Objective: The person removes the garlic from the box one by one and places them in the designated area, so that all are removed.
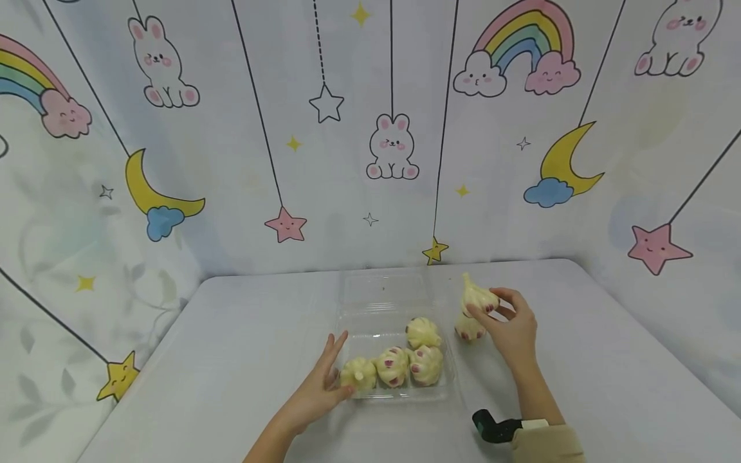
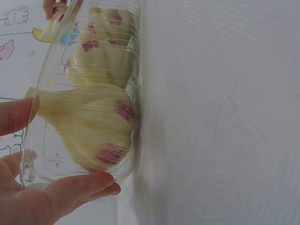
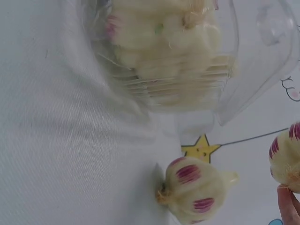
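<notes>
A clear plastic clamshell container (image 1: pixel 399 393) lies on the table with its lid (image 1: pixel 383 290) folded back. Inside are several pale garlic bulbs with purple patches, among them one bulb (image 1: pixel 359 374) in the front left corner. My left hand (image 1: pixel 315 393) touches that corner, thumb at the front rim and fairly straight fingers along the left side. In the left wrist view those fingers (image 2: pixel 89 190) lie against the clear wall. My right hand (image 1: pixel 512 331) pinches another garlic bulb (image 1: pixel 478 298) in the air, right of the container. Below it a garlic bulb (image 3: pixel 194 190) stands on the table.
The white table (image 1: pixel 243 341) reaches back to a patterned cloth (image 1: pixel 347 193) with rabbits, stars and rainbows. A black wrist-worn device (image 1: pixel 494 427) sticks out beside the right sleeve (image 1: pixel 547 444).
</notes>
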`<state>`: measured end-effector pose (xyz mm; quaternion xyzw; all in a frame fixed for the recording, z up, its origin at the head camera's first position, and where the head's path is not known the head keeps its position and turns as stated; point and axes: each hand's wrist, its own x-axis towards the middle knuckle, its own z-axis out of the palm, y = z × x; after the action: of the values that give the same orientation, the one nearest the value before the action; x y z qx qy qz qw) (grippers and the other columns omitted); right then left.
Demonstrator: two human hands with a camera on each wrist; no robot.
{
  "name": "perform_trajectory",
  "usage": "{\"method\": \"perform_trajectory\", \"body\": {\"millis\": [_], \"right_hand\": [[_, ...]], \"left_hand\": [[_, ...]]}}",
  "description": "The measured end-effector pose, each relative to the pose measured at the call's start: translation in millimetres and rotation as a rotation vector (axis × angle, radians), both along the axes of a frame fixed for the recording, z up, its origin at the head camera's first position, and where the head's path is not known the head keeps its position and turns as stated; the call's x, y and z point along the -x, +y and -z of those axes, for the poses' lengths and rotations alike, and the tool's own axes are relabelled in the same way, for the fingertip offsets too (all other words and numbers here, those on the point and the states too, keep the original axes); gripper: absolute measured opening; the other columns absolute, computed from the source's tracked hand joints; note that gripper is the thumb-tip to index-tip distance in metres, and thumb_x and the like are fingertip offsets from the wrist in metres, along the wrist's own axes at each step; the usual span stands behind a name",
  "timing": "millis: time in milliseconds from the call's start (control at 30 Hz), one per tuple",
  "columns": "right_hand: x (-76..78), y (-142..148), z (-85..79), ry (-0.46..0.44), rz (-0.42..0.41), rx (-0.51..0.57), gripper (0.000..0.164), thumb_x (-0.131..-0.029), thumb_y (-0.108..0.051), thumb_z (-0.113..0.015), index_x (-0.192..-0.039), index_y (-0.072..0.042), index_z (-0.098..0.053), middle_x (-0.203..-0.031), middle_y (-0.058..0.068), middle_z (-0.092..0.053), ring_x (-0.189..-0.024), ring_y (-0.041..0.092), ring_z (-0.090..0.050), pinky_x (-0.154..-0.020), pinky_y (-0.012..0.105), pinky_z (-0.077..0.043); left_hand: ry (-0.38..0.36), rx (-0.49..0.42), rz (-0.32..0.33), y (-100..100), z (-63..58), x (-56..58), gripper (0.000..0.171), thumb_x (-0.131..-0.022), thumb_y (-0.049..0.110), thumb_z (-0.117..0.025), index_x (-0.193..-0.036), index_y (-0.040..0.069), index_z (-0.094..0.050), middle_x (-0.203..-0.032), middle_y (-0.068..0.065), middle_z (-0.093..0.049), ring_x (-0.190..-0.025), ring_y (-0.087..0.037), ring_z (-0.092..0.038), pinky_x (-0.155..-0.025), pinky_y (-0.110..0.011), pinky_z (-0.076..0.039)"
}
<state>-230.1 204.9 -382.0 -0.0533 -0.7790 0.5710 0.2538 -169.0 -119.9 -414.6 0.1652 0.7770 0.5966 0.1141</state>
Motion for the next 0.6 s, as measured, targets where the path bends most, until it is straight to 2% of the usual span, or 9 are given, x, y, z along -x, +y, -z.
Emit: {"method": "perform_trajectory", "body": {"millis": [133,433,500,600], "right_hand": [[0.5,6,0.9,-0.036,0.038,-0.008,0.049,-0.072,-0.019,-0.078,-0.113,-0.003,-0.055,-0.110,0.002,-0.054,-0.087,0.000,-0.055,-0.066,0.006,-0.047],[-0.3,24,2.7,-0.095,0.061,0.013,0.053,-0.075,-0.023,-0.076,-0.118,-0.002,-0.051,-0.121,0.008,-0.049,-0.081,-0.005,-0.054,-0.062,0.007,-0.047],[-0.7,28,2.6,-0.111,0.075,0.018,0.053,-0.076,-0.024,-0.075,-0.118,-0.002,-0.050,-0.123,0.008,-0.048,-0.084,-0.001,-0.055,-0.062,0.007,-0.047],[-1.3,32,2.0,-0.129,0.086,0.018,0.054,-0.077,-0.025,-0.075,-0.119,-0.002,-0.049,-0.126,0.010,-0.047,-0.095,0.015,-0.058,-0.062,0.006,-0.046]], "left_hand": [[0.004,0.001,0.003,0,-0.7,-0.1,0.088,-0.082,0.000,-0.061,-0.148,0.026,-0.008,-0.147,-0.021,0.022,-0.125,-0.058,-0.008,-0.101,-0.062,-0.018],[0.008,0.009,0.003,0,-1.8,-0.4,0.088,-0.082,0.001,-0.061,-0.148,0.024,-0.008,-0.147,-0.021,0.022,-0.125,-0.059,-0.009,-0.101,-0.062,-0.018],[0.007,0.013,0.002,0,-1.5,-0.3,0.088,-0.082,0.001,-0.061,-0.148,0.025,-0.008,-0.147,-0.021,0.022,-0.125,-0.059,-0.009,-0.101,-0.062,-0.018],[0.004,0.019,-0.002,0,-0.7,0.1,0.088,-0.082,0.000,-0.061,-0.148,0.025,-0.009,-0.147,-0.021,0.021,-0.125,-0.059,-0.010,-0.101,-0.061,-0.019]]}}
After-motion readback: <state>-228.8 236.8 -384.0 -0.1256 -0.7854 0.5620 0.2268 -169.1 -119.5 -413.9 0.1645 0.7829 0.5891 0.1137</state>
